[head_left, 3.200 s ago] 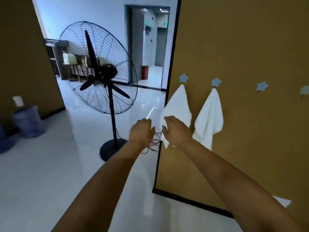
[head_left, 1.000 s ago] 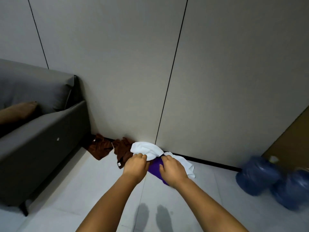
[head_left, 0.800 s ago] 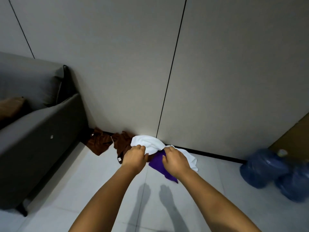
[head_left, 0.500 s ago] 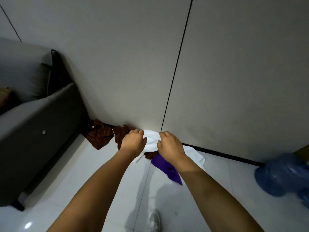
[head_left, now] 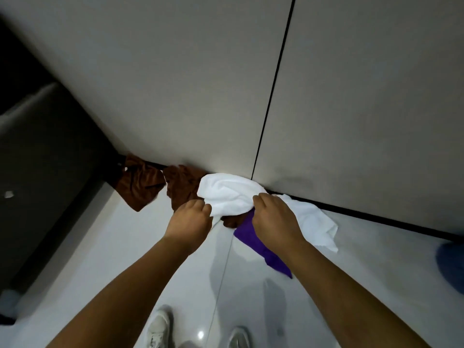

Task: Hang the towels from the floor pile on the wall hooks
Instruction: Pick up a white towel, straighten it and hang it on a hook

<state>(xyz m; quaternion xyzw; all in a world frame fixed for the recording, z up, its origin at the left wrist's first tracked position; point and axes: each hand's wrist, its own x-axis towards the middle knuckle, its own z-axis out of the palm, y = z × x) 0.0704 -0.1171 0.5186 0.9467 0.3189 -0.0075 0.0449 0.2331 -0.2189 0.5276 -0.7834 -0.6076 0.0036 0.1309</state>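
white towel (head_left: 229, 194) sits bunched on top of the floor pile against the grey wall (head_left: 175, 84), and i see both hands gripping it: left hand (head_left: 189, 218) pinching its near-left edge, right hand (head_left: 275, 218) curled over its right side, likely so it comes up spread and free of the purple cloth (head_left: 261, 246) and brown towels (head_left: 150, 185) beneath. another white towel (head_left: 313, 222) lies just right. no hooks in view; no brand, label or writing readable.
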